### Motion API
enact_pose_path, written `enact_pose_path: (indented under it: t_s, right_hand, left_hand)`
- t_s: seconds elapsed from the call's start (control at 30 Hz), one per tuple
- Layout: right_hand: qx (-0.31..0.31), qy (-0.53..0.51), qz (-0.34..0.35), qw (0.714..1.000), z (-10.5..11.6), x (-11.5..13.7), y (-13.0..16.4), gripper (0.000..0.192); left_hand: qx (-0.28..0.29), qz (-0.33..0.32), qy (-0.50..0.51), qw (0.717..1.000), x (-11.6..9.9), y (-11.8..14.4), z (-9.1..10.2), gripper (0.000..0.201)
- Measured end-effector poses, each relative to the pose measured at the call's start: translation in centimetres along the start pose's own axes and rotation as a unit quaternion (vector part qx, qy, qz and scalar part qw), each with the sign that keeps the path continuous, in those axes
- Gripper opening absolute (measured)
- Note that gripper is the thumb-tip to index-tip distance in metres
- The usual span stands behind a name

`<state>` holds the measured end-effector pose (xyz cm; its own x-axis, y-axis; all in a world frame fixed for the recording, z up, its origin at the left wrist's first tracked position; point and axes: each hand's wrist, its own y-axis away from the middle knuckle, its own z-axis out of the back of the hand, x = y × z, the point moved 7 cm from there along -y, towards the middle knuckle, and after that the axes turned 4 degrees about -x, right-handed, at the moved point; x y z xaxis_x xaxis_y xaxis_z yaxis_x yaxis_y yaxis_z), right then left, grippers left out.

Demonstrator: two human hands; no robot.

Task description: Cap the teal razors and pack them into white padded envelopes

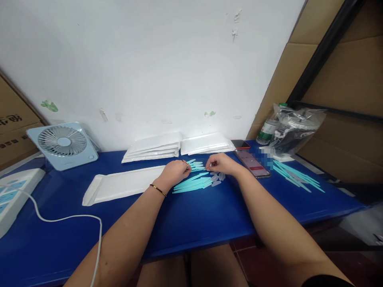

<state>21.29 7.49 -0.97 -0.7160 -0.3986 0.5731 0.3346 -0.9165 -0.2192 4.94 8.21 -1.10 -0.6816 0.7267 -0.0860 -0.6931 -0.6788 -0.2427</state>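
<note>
On the blue table (194,223) we see stacked white padded mailers (154,149) at twelve o'clock and a pale-blue square fan (63,144) at ten. Our left hand (175,172) and right hand (220,163) pinch thin teal plastic sticks (191,183) at centre. The phone's (253,162) writing is unreadable.

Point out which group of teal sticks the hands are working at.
The pile of teal sticks at the table's middle, right under the left hand and right hand. The other teal sticks lie untouched farther right, beyond the phone.
</note>
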Motion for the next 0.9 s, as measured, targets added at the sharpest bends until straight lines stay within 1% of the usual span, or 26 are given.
enact_pose_path:
  t_s: [0.13, 0.27, 0.37, 0.47, 0.53, 0.57, 0.67, 0.73, 0.8, 0.9]
  right_hand:
    - [-0.004, -0.008, -0.021, 1.0, 0.2, -0.4, 0.1, 0.012]
    - [-0.001, -0.01, 0.019, 1.0, -0.8, 0.4, -0.4, 0.013]
    - [-0.019, 0.008, 0.034, 0.999, -1.3, 0.7, -0.9, 0.012]
    - [-0.036, 0.016, -0.01, 0.999, -0.5, -0.1, -0.8, 0.015]
    - [-0.029, 0.007, -0.042, 0.999, 0.6, -0.7, -0.3, 0.018]
    - [-0.013, 0.001, -0.052, 0.999, 1.0, -1.0, 0.1, 0.018]
    - [0.074, -0.01, -0.077, 0.994, 1.3, -1.5, 1.1, 0.019]
    - [0.109, -0.004, -0.089, 0.99, 1.1, -1.9, 1.5, 0.019]
    - [0.109, 0.001, -0.094, 0.99, 0.9, -2.1, 1.4, 0.018]
    - [0.084, -0.001, -0.09, 0.992, 0.3, -1.9, 0.8, 0.018]
  left_hand:
    - [-0.005, -0.018, -0.026, 0.999, 0.0, 0.1, 0.0, 0.023]
    - [-0.001, -0.017, 0.0, 1.0, -0.3, -0.2, -0.4, 0.023]
    - [-0.002, -0.002, 0.014, 1.0, -0.3, -0.5, -0.5, 0.023]
    - [-0.039, 0.029, 0.029, 0.998, 0.0, -0.5, 0.2, 0.021]
    - [-0.057, 0.045, 0.057, 0.996, 0.2, -0.2, 0.8, 0.023]
    - [-0.046, 0.048, 0.078, 0.995, 0.2, -0.1, 0.8, 0.024]
    - [0.024, 0.039, 0.14, 0.989, -0.1, 0.3, 0.1, 0.024]
    - [0.043, 0.036, 0.153, 0.987, -0.2, 0.4, -0.3, 0.019]
    - [0.041, 0.045, 0.151, 0.987, -0.1, 0.3, -0.4, 0.015]
    - [0.037, 0.054, 0.153, 0.986, 0.0, 0.1, -0.8, 0.013]
